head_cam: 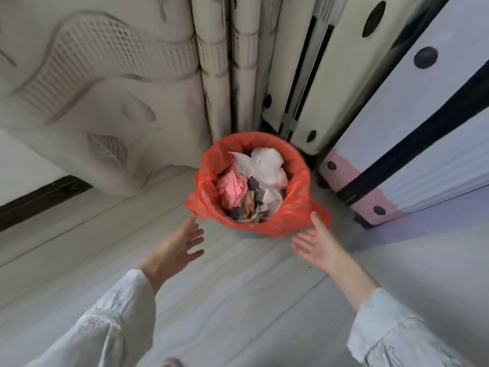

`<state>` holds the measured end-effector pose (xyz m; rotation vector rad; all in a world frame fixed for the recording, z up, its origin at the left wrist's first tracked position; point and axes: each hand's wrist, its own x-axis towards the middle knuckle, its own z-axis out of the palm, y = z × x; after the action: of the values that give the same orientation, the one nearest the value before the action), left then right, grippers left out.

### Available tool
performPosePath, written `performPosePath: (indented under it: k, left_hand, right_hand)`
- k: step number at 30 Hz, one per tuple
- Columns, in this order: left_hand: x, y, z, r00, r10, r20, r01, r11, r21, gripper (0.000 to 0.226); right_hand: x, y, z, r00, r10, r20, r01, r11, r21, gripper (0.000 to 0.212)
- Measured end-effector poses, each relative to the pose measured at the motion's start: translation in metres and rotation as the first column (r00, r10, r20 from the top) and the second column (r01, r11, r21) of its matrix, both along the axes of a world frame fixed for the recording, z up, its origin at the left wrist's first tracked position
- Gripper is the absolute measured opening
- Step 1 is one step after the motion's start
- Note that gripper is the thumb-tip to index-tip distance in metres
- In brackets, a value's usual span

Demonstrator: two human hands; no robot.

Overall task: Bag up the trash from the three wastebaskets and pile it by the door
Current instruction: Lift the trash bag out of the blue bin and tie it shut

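Wastebasket [246, 234] is seen on the pale floor [238, 300], lined with a red bag [293, 205] folded over its rim. Crumpled white plastic [264, 165], pink wrapping [231, 188] and dark wrappers [254, 202] are held inside. Left hand [182, 245] and right hand [315, 242] are extended with fingers spread, nothing grasped; the right fingertips are at the bag's edge.

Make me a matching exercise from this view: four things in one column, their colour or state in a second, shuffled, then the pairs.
Things:
1. bin liner
2. crumpled plastic bag
3. left hand
4. suitcase

States:
A. open, reaching, holding nothing
B. white, lying on top of the trash
C. pale lilac with a dark strap, standing to the right
D. red-orange, folded over the rim

Pairs: 1-D, 2-B, 3-A, 4-C
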<state>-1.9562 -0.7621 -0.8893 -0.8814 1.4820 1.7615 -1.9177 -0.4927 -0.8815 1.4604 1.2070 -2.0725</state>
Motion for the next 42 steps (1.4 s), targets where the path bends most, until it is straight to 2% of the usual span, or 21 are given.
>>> performPosePath:
  k: [2, 5, 8, 10, 12, 15, 18, 21, 23, 26, 28, 30, 32, 35, 39, 42]
  left_hand:
    - [-0.016, 0.001, -0.031, 0.999, 0.038, 0.004, -0.038, 0.994, 0.106, 0.058]
    - [-0.034, 0.002, -0.062, 0.998, 0.007, -0.07, 0.011, 0.968, 0.25, 0.064]
    - [-0.052, 0.004, -0.077, 0.974, 0.192, -0.117, -0.145, 0.934, 0.325, 0.036]
    - [-0.062, 0.004, -0.075, 0.918, 0.383, -0.1, -0.324, 0.873, 0.365, 0.021]
    - [-0.069, 0.002, -0.066, 0.881, 0.465, -0.087, -0.403, 0.833, 0.38, 0.014]
    - [-0.075, -0.002, -0.045, 0.911, 0.381, -0.16, -0.326, 0.901, 0.286, 0.012]
    - [-0.082, 0.003, -0.014, 0.899, 0.288, -0.328, -0.244, 0.955, 0.171, 0.017]
    - [-0.088, 0.015, 0.017, 0.818, 0.184, -0.545, -0.167, 0.983, 0.081, 0.022]
    - [-0.091, 0.022, 0.038, 0.755, 0.136, -0.642, -0.127, 0.99, 0.06, 0.022]
    - [-0.098, 0.027, 0.072, 0.686, 0.164, -0.709, -0.123, 0.986, 0.109, 0.019]
    - [-0.105, 0.025, 0.095, 0.655, 0.183, -0.734, -0.112, 0.983, 0.145, 0.018]
    - [-0.111, 0.022, 0.112, 0.629, 0.157, -0.761, -0.063, 0.986, 0.151, 0.012]
    - [-0.113, 0.021, 0.119, 0.633, 0.105, -0.767, 0.0, 0.991, 0.135, 0.008]
    - [-0.116, 0.027, 0.124, 0.606, 0.07, -0.793, 0.04, 0.992, 0.117, 0.009]
    - [-0.118, 0.039, 0.144, 0.45, 0.103, -0.887, 0.072, 0.986, 0.152, 0.017]
    - [-0.111, 0.045, 0.15, 0.274, 0.035, -0.961, 0.102, 0.993, 0.065, 0.014]
  right_hand:
    - [-0.01, 0.004, -0.027, 0.99, -0.138, -0.034, 0.135, 0.988, -0.077, 0.062]
    - [-0.022, 0.011, -0.057, 0.952, -0.271, -0.145, 0.259, 0.961, -0.1, 0.026]
    - [-0.031, 0.021, -0.077, 0.906, -0.34, -0.25, 0.331, 0.94, -0.078, 0.01]
    - [-0.034, 0.029, -0.079, 0.865, -0.386, -0.32, 0.401, 0.916, -0.019, 0.012]
    - [-0.035, 0.037, -0.07, 0.819, -0.4, -0.412, 0.47, 0.879, 0.082, 0.013]
    - [-0.036, 0.037, -0.038, 0.801, -0.294, -0.522, 0.457, 0.863, 0.217, 0.017]
    - [-0.049, 0.033, -0.007, 0.796, -0.099, -0.597, 0.396, 0.83, 0.392, 0.016]
    - [-0.07, 0.023, 0.024, 0.8, 0.158, -0.578, 0.247, 0.792, 0.558, 0.023]
    - [-0.08, 0.013, 0.046, 0.779, 0.282, -0.561, 0.165, 0.77, 0.616, 0.024]
    - [-0.087, -0.001, 0.074, 0.733, 0.382, -0.563, 0.113, 0.748, 0.654, 0.025]
    - [-0.088, -0.006, 0.083, 0.711, 0.462, -0.53, 0.075, 0.7, 0.711, 0.021]
    - [-0.09, -0.006, 0.089, 0.692, 0.467, -0.55, 0.094, 0.697, 0.71, 0.021]
    - [-0.093, -0.005, 0.098, 0.66, 0.412, -0.629, 0.141, 0.753, 0.642, 0.021]
    - [-0.096, -0.003, 0.114, 0.617, 0.412, -0.67, 0.149, 0.775, 0.615, 0.022]
    - [-0.101, -0.006, 0.133, 0.556, 0.294, -0.777, 0.153, 0.883, 0.444, 0.023]
    - [-0.099, -0.006, 0.139, 0.507, 0.326, -0.798, 0.16, 0.874, 0.459, 0.019]
